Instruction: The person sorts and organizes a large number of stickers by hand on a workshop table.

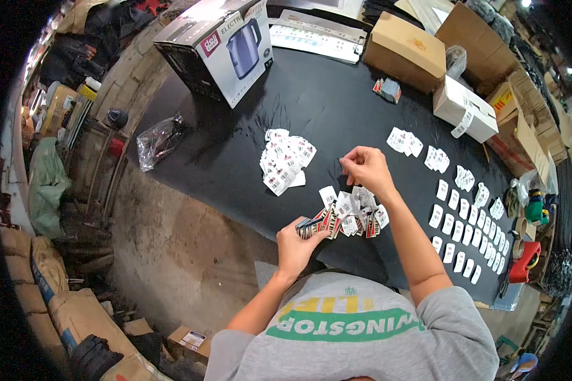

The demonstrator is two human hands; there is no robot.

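My left hand [295, 247] is closed around a fanned stack of printed tags [324, 225] in red, black and white, at the table's near edge. My right hand [367, 168] is raised a little beyond them, thumb and fingertips pinched; whatever they hold, if anything, is too small to make out. Between my forearms lies a loose heap of white barcode tags [356, 206], some showing red and black sides. Farther left sits a bigger pile of white barcode tags [283, 162], with thin black strings spreading from it across the dark table.
Rows of single white tags [467, 235] and several small tag piles [437, 159] cover the right side. An electric kettle box [235, 54] stands at the back left near a clear plastic bag [159, 141]. Cardboard boxes [403, 51] line the back right; a red tape dispenser [524, 261] sits far right.
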